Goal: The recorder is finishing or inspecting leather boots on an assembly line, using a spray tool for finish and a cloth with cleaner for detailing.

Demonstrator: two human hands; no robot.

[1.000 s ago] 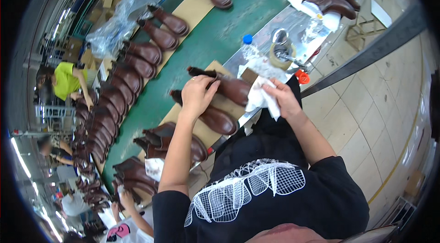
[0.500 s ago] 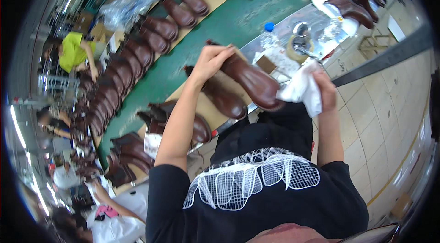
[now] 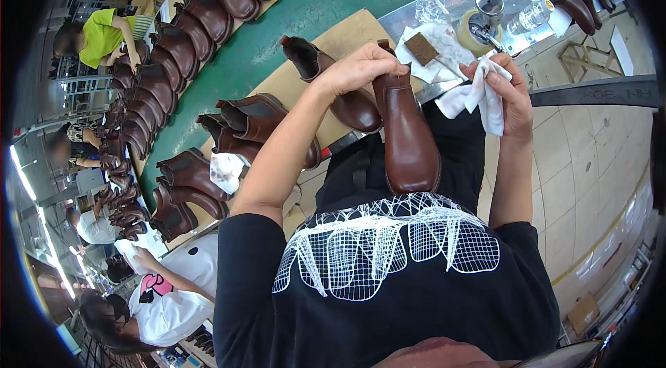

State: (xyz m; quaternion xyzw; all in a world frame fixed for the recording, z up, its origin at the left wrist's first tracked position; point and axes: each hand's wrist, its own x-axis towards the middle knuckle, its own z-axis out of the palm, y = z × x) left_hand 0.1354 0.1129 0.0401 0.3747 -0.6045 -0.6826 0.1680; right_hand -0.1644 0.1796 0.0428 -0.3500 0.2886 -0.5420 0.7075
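Right now the left hand point(image 3: 361, 66) is closed over the top opening of a glossy brown leather ankle boot point(image 3: 408, 135), gripping it by the shaft so that the boot hangs toe-down in front of the person's chest, off the worktop and against the black printed shirt. The right hand point(image 3: 505, 94) is clenched around a crumpled white cloth point(image 3: 485, 94), held up just beside the boot's shaft but not touching it. Behind the held boot, a second brown ankle boot point(image 3: 333, 87) lies on its side on a tan cardboard sheet point(image 3: 347, 28) at the near edge of the green conveyor belt point(image 3: 277, 42). Further left on that cardboard sit more brown boots point(image 3: 250, 118), paired close together. Along the belt's far edge runs a long row of brown boots point(image 3: 173, 56). On the grey metal side table point(image 3: 458, 0) by the right hand stand a clear plastic bottle with a blue cap point(image 3: 430, 4) and a small metal can point(image 3: 489, 7).
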